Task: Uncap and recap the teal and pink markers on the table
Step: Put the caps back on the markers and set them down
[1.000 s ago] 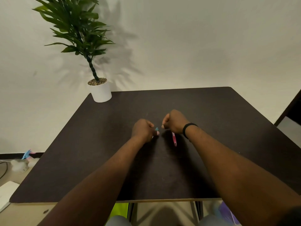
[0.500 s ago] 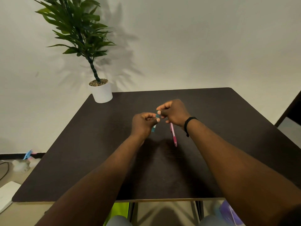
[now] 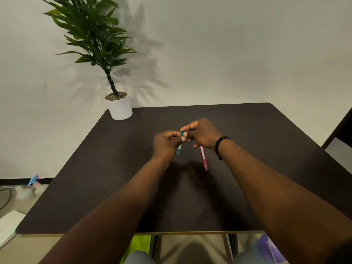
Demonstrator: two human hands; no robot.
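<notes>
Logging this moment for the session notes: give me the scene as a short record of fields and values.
left hand: grips teal marker barrel, raised above table
right hand: fingertips pinch the teal marker's top end; also holds pink marker, which hangs down
cap state: cannot tell
table: dark, square
potted plant: far left corner, white pot
wristband: black, right wrist

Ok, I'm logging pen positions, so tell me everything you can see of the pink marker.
The pink marker is a slim, plastic-looking stick, pale pink along most of its length with a deeper pink stretch near the lower end. It appears to lie on the dark table, running from under the right hand toward the person. The hand hides its far end, so contact there, and whether it is capped, cannot be told. It lies apart from the teal marker.
</notes>
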